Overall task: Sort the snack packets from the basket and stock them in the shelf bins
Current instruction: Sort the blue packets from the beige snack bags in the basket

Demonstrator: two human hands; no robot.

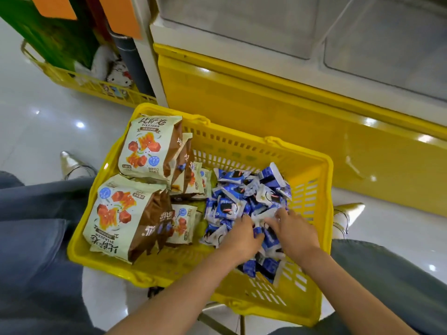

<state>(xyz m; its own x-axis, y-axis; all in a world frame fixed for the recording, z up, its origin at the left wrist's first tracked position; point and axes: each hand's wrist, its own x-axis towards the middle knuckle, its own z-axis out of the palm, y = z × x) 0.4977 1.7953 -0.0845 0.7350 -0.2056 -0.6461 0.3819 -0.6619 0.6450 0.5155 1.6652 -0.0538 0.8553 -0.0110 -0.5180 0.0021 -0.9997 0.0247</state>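
A yellow plastic basket (254, 146) sits between my knees. Its left half holds several large cream-and-brown snack bags (147, 146), some upright, some lying flat. Its right half holds a heap of small blue-and-white packets (244, 192). Both my hands are pressed into the near side of that heap. My left hand (242, 235) curls its fingers around some of the small packets. My right hand (292, 230) lies beside it, fingers bent down among the packets. The packets under my palms are hidden.
Clear shelf bins (242, 22) stand above a yellow shelf base (266, 100) just beyond the basket. A second yellow basket (79, 83) with soft toys sits on the floor at the upper left. My legs and pointed shoes flank the basket on the glossy white floor.
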